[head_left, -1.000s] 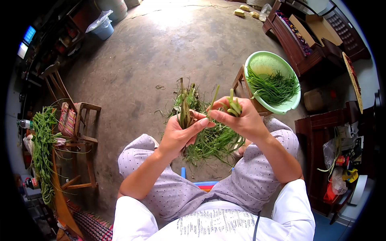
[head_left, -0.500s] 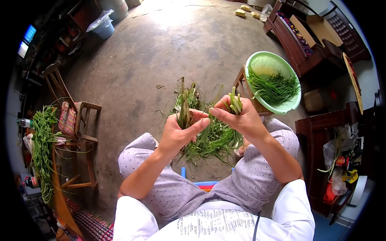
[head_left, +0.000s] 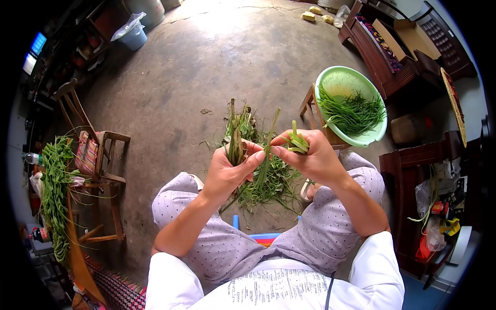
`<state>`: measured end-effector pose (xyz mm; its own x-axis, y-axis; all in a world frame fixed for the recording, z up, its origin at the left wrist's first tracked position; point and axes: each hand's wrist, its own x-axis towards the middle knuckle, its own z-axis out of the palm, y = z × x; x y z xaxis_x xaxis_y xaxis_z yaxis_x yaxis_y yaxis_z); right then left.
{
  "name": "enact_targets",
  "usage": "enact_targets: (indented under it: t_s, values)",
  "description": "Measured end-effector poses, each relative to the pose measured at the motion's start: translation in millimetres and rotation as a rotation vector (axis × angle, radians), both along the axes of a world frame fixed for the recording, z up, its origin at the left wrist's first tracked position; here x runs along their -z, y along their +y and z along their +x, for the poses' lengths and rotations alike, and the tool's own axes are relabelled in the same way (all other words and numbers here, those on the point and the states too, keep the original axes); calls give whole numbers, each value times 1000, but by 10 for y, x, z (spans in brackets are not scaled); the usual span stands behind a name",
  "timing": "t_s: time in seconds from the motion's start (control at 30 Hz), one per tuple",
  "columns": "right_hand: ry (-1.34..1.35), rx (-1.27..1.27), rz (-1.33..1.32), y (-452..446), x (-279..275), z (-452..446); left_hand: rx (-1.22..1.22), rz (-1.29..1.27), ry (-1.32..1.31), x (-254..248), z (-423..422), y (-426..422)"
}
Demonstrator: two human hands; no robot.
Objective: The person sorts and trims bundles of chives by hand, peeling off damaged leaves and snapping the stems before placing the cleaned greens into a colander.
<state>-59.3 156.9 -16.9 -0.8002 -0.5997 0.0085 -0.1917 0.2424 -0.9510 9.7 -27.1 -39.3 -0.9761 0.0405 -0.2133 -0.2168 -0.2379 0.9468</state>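
My left hand [head_left: 227, 173] is closed around a bunch of brownish-green stalks [head_left: 235, 147] standing upright. In the curled fingers of my right hand [head_left: 319, 157] is a small bunch of paler green stalks [head_left: 296, 142]. Between the two hands, one long stalk [head_left: 272, 129] is pinched at the fingertips of both. Below them on the floor lies a loose pile of green leaves and trimmings [head_left: 268, 183], partly hidden by my hands.
At the right, a light green colander [head_left: 338, 85] with long green leaves rests on a wooden stool [head_left: 308, 101]. More greens [head_left: 54, 181] hang over a wooden surface at the left, near a wooden chair [head_left: 98, 142]. A blue bin [head_left: 133, 39] stands farther back.
A long stalk now stands up between my fingertips. My right hand has turned slightly, and the stalks in it lie lower and more tilted. My left hand has barely moved.
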Motion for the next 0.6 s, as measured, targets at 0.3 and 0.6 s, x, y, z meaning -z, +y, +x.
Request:
enact_targets:
  t_s: [0.3, 0.6]
  values:
    - [174, 10, 27, 10, -43, 21, 13, -8, 79, 70, -20, 38]
    - [81, 227, -90, 131, -92, -191, 65, 55, 23, 57, -25, 5]
